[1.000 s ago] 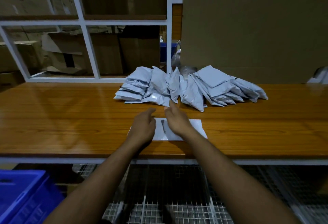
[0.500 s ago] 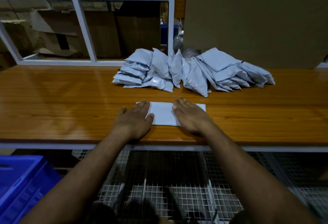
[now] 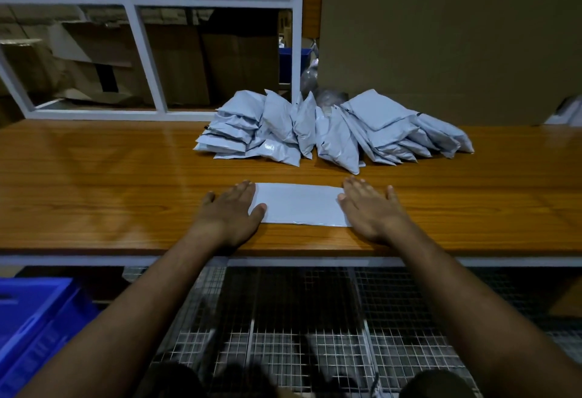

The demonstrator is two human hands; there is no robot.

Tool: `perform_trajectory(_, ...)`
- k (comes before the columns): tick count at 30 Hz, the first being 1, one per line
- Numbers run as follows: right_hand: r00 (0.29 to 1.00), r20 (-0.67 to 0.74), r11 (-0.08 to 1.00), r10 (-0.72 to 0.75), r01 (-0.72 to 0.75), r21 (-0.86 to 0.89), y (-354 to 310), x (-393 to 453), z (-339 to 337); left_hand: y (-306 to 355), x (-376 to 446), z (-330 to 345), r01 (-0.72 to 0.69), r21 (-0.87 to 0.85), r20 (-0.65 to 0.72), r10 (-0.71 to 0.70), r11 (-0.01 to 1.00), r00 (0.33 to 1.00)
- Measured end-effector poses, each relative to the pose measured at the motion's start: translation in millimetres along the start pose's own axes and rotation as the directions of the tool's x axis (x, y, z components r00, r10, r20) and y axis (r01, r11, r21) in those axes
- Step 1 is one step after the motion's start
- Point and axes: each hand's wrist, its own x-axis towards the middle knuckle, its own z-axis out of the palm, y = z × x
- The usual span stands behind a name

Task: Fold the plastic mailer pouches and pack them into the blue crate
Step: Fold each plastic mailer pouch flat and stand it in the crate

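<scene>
A flat pale grey mailer pouch (image 3: 299, 205) lies on the wooden table (image 3: 94, 177) near its front edge. My left hand (image 3: 228, 213) rests palm down on the pouch's left end, fingers together, thumb on the plastic. Palm down as well, my right hand (image 3: 370, 208) presses flat on the pouch's right end. Neither hand grips anything. Behind the pouch a heap of several filled grey pouches (image 3: 330, 128) leans together at the table's back. The blue crate (image 3: 34, 325) stands low at the bottom left, below table level.
A white metal rack (image 3: 138, 48) with cardboard boxes stands behind the table at left. A large brown cardboard sheet (image 3: 447, 35) rises at the back right. A wire mesh shelf (image 3: 299, 334) lies under the table's front edge.
My hands have slid apart from the pouch's middle out to its two ends, smoothing it flat. The view has tilted down a little.
</scene>
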Motion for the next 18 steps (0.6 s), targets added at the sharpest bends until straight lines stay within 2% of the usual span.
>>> perform_trajectory(3, 1.000, -0.012, 0.999, -0.017, 0.017, 0.037, 1, -4, -3, -5, -6, -4, -0.020, -0.087, 0.001, 0.020, 0.996, 1.000)
perform_trajectory(7, 0.996, -0.014, 0.982, -0.085, 0.086, 0.168, 9, -11, -13, -11, -15, -18, -0.006, -0.454, -0.079, -0.034, 0.891, 0.996)
perform_trajectory(10, 0.991, -0.059, 0.955, -0.119, 0.131, 0.267, 13, -13, -22, -14, -16, -26, 0.016, -0.418, -0.030, -0.032, 0.908, 0.999)
perform_trajectory(12, 0.991, -0.051, 0.918, -0.123, 0.133, 0.373, 12, -16, -30, -19, -14, -26, 0.012, -0.458, -0.046, -0.038, 0.889, 0.998)
perform_trajectory(15, 0.985, -0.125, 0.839, -0.120, 0.168, 0.518, 9, -16, -42, -21, -15, -26, -0.102, -0.553, -0.252, -0.049, 0.827, 0.967)
perform_trajectory(18, 0.911, -0.399, 0.806, -0.106, 0.314, 0.503, 3, -15, -52, -23, -10, -36, -0.236, -0.569, -0.485, -0.090, 0.788, 0.870)
